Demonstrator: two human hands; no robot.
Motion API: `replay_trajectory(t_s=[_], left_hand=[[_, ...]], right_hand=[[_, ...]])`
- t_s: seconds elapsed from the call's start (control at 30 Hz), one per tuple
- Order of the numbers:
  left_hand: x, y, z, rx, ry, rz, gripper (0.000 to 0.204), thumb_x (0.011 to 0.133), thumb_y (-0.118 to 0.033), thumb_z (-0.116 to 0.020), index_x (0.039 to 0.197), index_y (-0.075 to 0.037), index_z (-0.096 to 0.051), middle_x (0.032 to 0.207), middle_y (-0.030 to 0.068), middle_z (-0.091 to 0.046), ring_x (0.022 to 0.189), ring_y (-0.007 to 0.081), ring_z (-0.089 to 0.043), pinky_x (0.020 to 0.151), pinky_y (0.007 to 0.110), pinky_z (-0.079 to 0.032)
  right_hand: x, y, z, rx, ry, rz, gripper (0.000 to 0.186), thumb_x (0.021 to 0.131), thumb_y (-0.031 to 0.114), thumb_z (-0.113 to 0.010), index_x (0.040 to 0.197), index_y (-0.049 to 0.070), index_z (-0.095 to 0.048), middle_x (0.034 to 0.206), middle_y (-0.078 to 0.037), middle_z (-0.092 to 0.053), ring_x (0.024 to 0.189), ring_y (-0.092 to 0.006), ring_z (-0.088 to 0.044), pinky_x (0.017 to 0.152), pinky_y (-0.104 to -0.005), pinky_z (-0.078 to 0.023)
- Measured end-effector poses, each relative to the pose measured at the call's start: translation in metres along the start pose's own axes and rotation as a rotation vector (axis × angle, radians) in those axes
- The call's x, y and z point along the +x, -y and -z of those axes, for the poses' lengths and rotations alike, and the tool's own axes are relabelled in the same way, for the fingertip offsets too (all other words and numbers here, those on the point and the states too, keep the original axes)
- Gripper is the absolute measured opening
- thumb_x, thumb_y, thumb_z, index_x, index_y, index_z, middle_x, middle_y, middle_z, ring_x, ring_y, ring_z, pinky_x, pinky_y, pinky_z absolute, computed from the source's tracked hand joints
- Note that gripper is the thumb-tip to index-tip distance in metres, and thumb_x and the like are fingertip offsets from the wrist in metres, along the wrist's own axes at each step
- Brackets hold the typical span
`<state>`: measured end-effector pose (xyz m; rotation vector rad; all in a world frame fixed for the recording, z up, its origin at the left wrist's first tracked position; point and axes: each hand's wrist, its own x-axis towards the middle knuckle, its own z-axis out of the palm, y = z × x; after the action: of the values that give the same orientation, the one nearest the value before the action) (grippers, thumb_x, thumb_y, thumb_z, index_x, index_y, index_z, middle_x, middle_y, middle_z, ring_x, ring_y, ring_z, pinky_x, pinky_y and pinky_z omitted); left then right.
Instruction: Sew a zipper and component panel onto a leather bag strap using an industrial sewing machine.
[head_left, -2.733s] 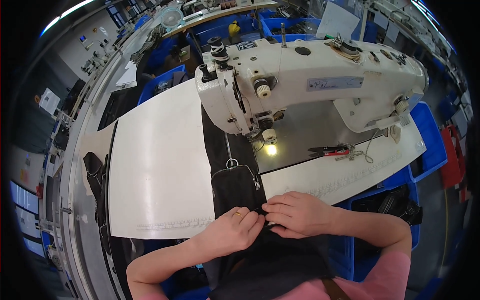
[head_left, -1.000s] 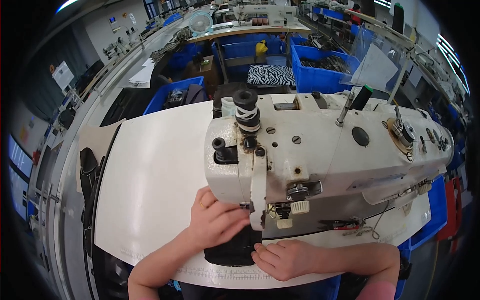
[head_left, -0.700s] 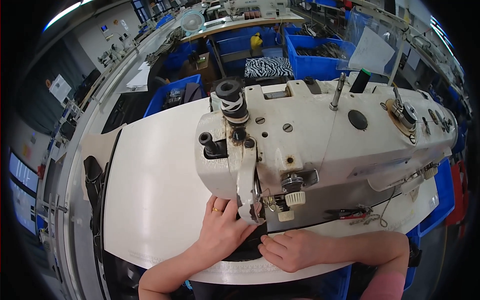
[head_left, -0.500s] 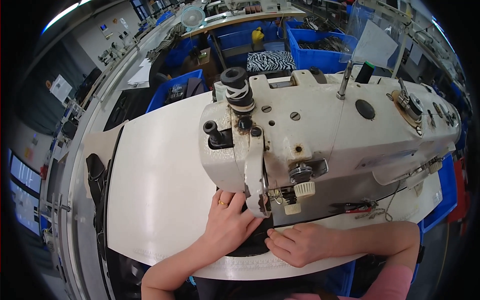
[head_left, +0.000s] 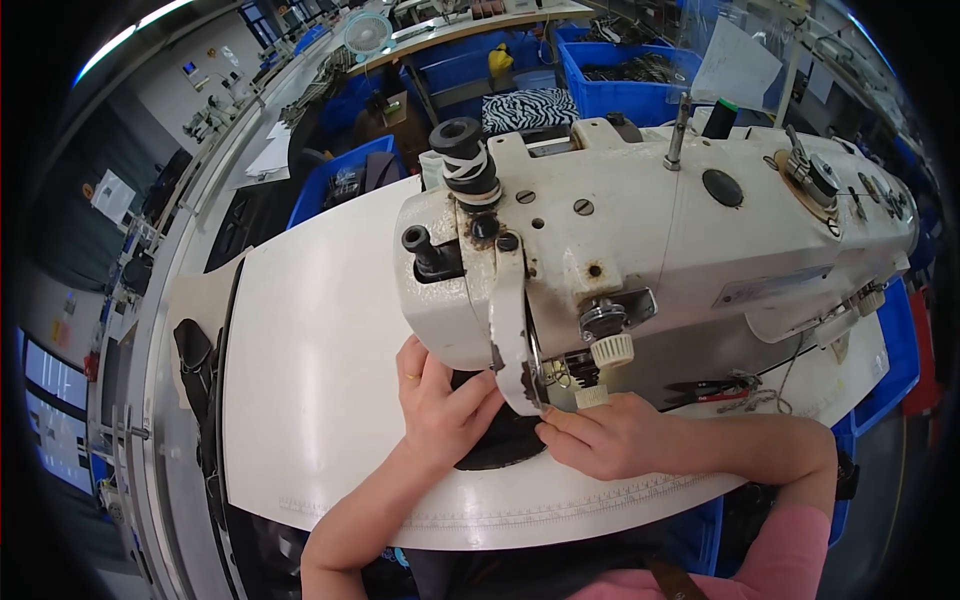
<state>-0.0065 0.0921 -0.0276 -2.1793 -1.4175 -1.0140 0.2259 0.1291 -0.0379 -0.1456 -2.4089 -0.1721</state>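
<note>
A black fabric piece point(head_left: 507, 440) lies on the white bed of a sewing machine point(head_left: 640, 235), its curved near edge showing between my hands. My left hand point(head_left: 440, 408), with a ring on one finger, is on the fabric's left side, thumb and fingers closed on it below the machine head. From the right, my right hand point(head_left: 605, 437) pinches the fabric's right edge, fingers curled, close to the white lever point(head_left: 512, 350). The needle area and the fabric's far part are hidden behind the machine head.
Red-handled thread snips point(head_left: 712, 390) and a loose grey cord point(head_left: 765, 392) lie right of my right hand, under the machine arm. Dark straps point(head_left: 195, 360) hang at the table's left edge. Blue bins point(head_left: 625, 90) stand behind, and a green-topped thread cone point(head_left: 720, 118) sits on the machine.
My right hand has moved away from me, up beside the lever. My left hand has shifted slightly left and farther in. The fabric's near edge sits farther from the table's front.
</note>
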Motion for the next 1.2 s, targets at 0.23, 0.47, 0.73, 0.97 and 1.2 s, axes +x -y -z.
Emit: replay_trajectory(t_s=[0.23, 0.47, 0.73, 0.97, 1.2], left_hand=[[0.011, -0.012, 0.033, -0.504, 0.543, 0.062, 0.028, 0.080, -0.016, -0.078, 0.107, -0.010, -0.075, 0.106, 0.0070, -0.066, 0.098, 0.0275, -0.059, 0.086, 0.040, -0.044], [0.004, -0.009, 0.019, -0.244, 0.400, -0.040, 0.031, 0.079, -0.019, -0.080, 0.110, -0.017, -0.075, 0.103, 0.0065, -0.065, 0.096, 0.0277, -0.060, 0.079, 0.041, -0.047], [0.003, 0.011, 0.005, -0.163, 0.435, -0.077, 0.016, 0.079, -0.015, -0.078, 0.094, -0.015, -0.074, 0.085, 0.0052, -0.068, 0.071, 0.0250, -0.066, 0.059, 0.040, -0.051], [0.008, 0.015, 0.003, -0.251, 0.398, -0.073, 0.012, 0.079, -0.009, -0.075, 0.091, -0.009, -0.072, 0.085, 0.0088, -0.070, 0.071, 0.0276, -0.068, 0.066, 0.042, -0.054], [0.010, 0.020, 0.006, -0.467, 0.470, 0.179, 0.025, 0.070, 0.004, -0.063, 0.091, -0.007, -0.072, 0.078, 0.0128, -0.063, 0.076, 0.0356, -0.063, 0.067, 0.045, -0.051]], right_hand=[[0.000, -0.001, -0.005, 0.012, 0.000, -0.073, 0.019, 0.071, 0.013, -0.063, 0.086, 0.001, -0.065, 0.073, -0.002, -0.059, 0.057, -0.0122, -0.060, 0.045, -0.0262, -0.045], [0.003, -0.007, -0.012, -0.081, 0.024, -0.146, 0.013, 0.069, 0.013, -0.065, 0.078, 0.004, -0.061, 0.071, -0.004, -0.058, 0.060, -0.0152, -0.060, 0.046, -0.0284, -0.048], [0.006, -0.010, 0.001, 0.104, 0.106, -0.330, 0.013, 0.076, 0.015, -0.069, 0.070, 0.011, -0.059, 0.070, -0.003, -0.050, 0.066, -0.0163, -0.060, 0.047, -0.0310, -0.048], [-0.001, -0.010, -0.002, 0.191, 0.058, -0.251, 0.013, 0.075, 0.016, -0.070, 0.086, 0.011, -0.066, 0.069, -0.002, -0.049, 0.056, -0.0169, -0.056, 0.044, -0.0305, -0.043], [-0.003, -0.010, -0.006, 0.117, 0.144, -0.196, 0.050, 0.075, 0.016, -0.069, 0.124, 0.005, -0.063, 0.070, -0.003, -0.052, 0.056, -0.0172, -0.057, 0.044, -0.0305, -0.043]])
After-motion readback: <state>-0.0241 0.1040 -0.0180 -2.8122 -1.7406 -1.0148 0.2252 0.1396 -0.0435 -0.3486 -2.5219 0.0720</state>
